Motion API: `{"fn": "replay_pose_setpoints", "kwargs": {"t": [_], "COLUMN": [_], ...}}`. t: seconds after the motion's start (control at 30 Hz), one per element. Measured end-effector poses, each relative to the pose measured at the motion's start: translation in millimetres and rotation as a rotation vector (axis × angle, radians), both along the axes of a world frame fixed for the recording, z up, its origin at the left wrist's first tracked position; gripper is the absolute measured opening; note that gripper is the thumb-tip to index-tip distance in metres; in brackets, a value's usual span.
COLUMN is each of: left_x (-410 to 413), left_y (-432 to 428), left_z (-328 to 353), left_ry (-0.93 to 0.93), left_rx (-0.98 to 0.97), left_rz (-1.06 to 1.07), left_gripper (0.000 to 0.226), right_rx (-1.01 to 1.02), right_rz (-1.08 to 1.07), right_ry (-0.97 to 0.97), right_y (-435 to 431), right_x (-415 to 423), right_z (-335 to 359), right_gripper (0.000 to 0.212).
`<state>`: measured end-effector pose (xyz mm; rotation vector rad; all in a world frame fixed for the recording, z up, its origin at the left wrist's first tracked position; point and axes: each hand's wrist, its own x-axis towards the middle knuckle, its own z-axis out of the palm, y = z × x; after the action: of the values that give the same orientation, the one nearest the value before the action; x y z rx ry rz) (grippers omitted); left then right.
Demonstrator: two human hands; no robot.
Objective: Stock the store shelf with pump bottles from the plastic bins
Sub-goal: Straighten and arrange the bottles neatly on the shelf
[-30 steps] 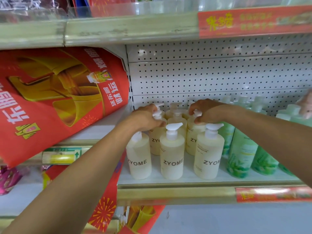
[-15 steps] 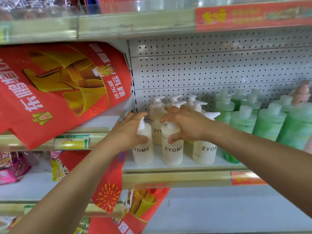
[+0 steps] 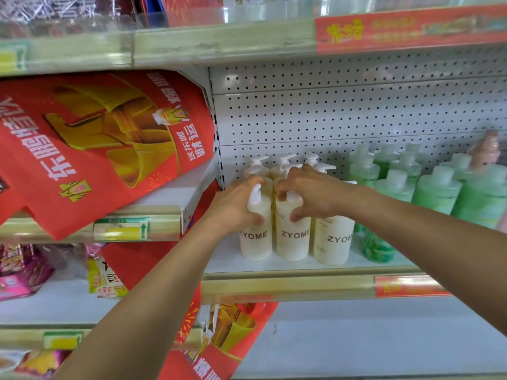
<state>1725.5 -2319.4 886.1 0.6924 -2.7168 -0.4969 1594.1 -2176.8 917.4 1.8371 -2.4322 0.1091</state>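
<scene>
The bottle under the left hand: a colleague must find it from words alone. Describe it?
Find the shelf with the white pegboard back, right of the red banner. Cream ZYOME pump bottles stand left of the green bottles. The leftmost bottle of the front three is it, gripped by the left hand; the right hand holds the middle bottle.

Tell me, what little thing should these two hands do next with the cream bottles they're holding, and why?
Probably let go and pull back. The left hand grips the left bottle and the right hand grips the middle bottle; both already stand upright on the shelf, ZYOME labels facing out, close beside the third bottle. Nothing looks left to fix here.
</scene>
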Motion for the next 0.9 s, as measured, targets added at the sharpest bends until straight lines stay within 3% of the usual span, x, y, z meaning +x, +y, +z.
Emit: {"fn": "replay_pose_setpoints", "kwargs": {"t": [0.27,0.4,0.57,0.67,0.77,0.9], "left_x": [-11.2,-5.6,3.5,6.0,5.2,-5.3], "left_y": [3.2,-0.2,10.9,16.1,18.0,22.1], "left_z": [-6.8,-19.0,-56.3,-73.9,-88.3,-104.5], "left_ry": [0.088,0.218,0.460,0.480,0.520,0.549], "left_rx": [0.045,0.223,0.427,0.464,0.514,0.561], "left_rz": [-0.018,-0.023,-0.013,-0.040,-0.013,0.078], "left_gripper": [0.084,0.092,0.095,0.097,0.102,0.090], "right_rx": [-0.008,-0.022,-0.226,-0.499,-0.788,-0.904], "right_rz": [0.002,-0.019,-0.074,-0.155,-0.262,-0.422], "right_ry": [0.068,0.187,0.207,0.057,-0.160,-0.466], "right_y": [-5.2,-4.6,15.6,35.0,54.8,71.8], "right_x": [-4.9,-4.5,-3.9,-2.6,5.0,13.4], "right_z": [-3.3,-7.7,-15.9,-29.6,-60.1,-113.0], "right_gripper": [0.040,0.046,0.076,0.096,0.101,0.106]}}
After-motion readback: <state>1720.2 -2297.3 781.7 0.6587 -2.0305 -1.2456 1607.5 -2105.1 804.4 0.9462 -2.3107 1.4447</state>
